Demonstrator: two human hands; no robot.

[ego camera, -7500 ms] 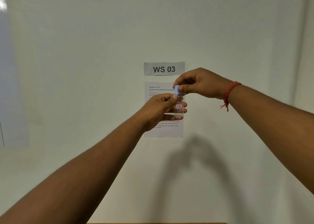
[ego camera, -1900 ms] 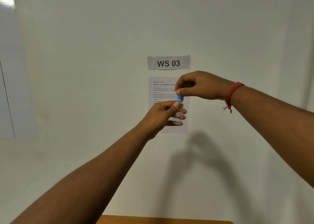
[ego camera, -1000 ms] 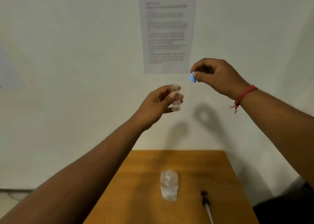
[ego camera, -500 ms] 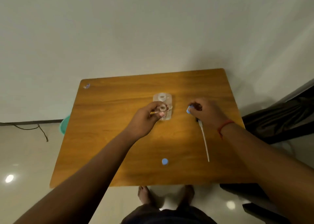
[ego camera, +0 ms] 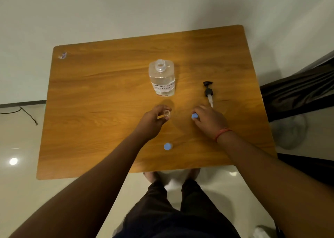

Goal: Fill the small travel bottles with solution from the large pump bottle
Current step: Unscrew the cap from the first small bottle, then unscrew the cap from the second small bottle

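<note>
- Left hand (ego camera: 153,118) gripped an uncapped small travel bottle (ego camera: 166,113) between thumb and fingers; right hand (ego camera: 209,121) pinched its blue cap (ego camera: 194,116) low over the wooden table (ego camera: 108,93).
- Nearer the person stood a second, capped bottle (ego camera: 167,146).
- Farther back stood the open large bottle (ego camera: 162,78), its pump (ego camera: 208,91) lying to the right.

table (ego camera: 108,93): orange-brown wood grain
big bottle (ego camera: 161,75): clear, white label
pump (ego camera: 208,90): black top
caps (ego camera: 167,146): blue
wrist thread (ego camera: 221,133): red
</note>
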